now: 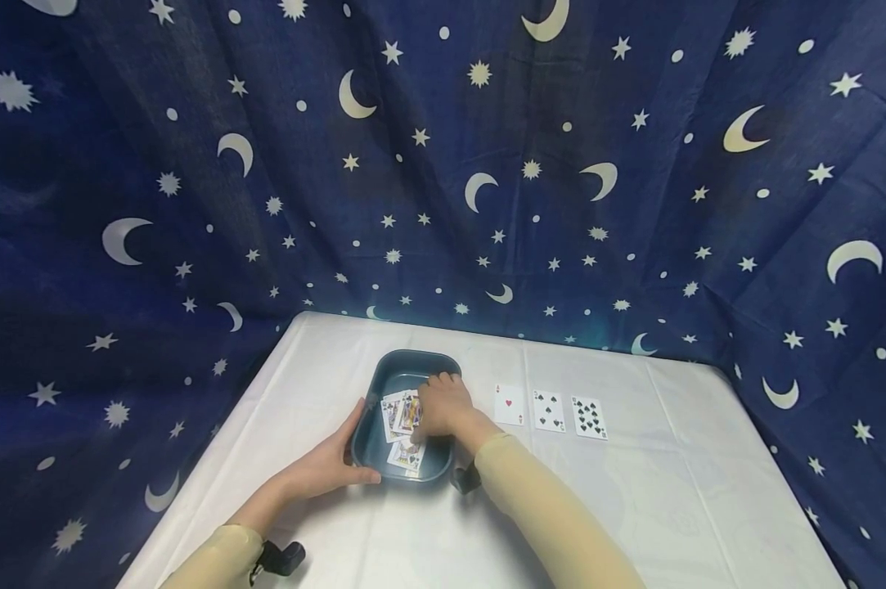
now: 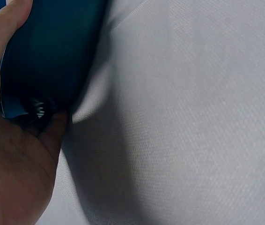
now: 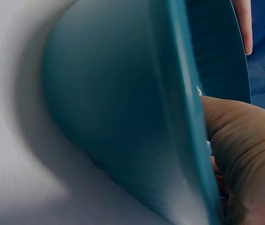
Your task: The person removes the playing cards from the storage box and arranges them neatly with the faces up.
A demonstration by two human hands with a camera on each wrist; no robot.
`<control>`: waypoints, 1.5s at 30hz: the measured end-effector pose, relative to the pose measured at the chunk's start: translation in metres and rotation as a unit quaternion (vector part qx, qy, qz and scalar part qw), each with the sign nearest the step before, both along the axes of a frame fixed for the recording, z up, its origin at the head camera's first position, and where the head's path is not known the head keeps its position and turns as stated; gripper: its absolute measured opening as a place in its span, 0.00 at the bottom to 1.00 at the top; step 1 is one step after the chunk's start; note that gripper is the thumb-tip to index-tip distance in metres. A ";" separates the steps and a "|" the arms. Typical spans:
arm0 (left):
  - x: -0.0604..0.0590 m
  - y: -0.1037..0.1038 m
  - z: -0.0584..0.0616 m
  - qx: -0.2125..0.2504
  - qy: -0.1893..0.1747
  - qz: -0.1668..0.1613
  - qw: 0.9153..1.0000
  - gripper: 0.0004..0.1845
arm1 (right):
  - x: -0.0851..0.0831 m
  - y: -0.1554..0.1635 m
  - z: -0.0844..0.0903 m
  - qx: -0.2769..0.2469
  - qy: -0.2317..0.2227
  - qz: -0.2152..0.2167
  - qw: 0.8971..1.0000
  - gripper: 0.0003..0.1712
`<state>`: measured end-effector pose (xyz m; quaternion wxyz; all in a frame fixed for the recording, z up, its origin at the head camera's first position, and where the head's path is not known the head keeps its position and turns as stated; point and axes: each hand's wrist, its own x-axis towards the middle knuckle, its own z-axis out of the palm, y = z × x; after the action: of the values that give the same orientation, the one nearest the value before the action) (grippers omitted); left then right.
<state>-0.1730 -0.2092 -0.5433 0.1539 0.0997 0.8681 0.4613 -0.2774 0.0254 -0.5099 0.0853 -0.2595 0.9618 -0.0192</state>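
Observation:
A dark teal plastic tub with rounded corners stands on the table, and several playing cards, face cards among them, lie overlapping inside. My left hand grips its left side, thumb at the front corner and fingers along the side wall; in the left wrist view the tub sits between thumb and fingers. My right hand reaches over the right rim, fingers bent down at the cards. In the right wrist view the tub wall hides those fingertips, so I cannot tell whether they pinch a card.
To the right of the tub, an ace of hearts, a five of spades and a ten of spades lie face up in a row. A white cloth covers the table. Behind it hangs a blue curtain with moons and stars.

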 end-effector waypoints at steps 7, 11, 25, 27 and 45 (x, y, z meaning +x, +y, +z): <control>-0.001 0.000 0.000 0.002 -0.002 -0.002 1.000 0.73 | -0.001 0.001 -0.002 -0.004 0.002 0.003 1.000 0.52; -0.001 0.000 0.001 0.003 -0.004 -0.005 1.000 0.72 | -0.004 0.003 -0.006 -0.018 0.001 0.011 1.000 0.52; 0.001 0.001 0.002 0.022 0.016 -0.015 1.000 0.71 | -0.004 0.028 0.022 -0.140 -0.015 0.027 0.990 0.51; 0.001 0.002 0.003 0.024 0.016 -0.013 0.999 0.70 | -0.005 0.034 0.027 -0.153 -0.016 0.024 0.988 0.52; 0.000 0.000 0.000 -0.004 0.008 -0.003 1.000 0.71 | -0.018 0.144 0.053 -0.195 -0.005 -0.020 0.981 0.55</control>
<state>-0.1727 -0.2089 -0.5432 0.1490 0.1050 0.8710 0.4563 -0.2953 0.1695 -0.4564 0.0373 -0.2515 0.9442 -0.2092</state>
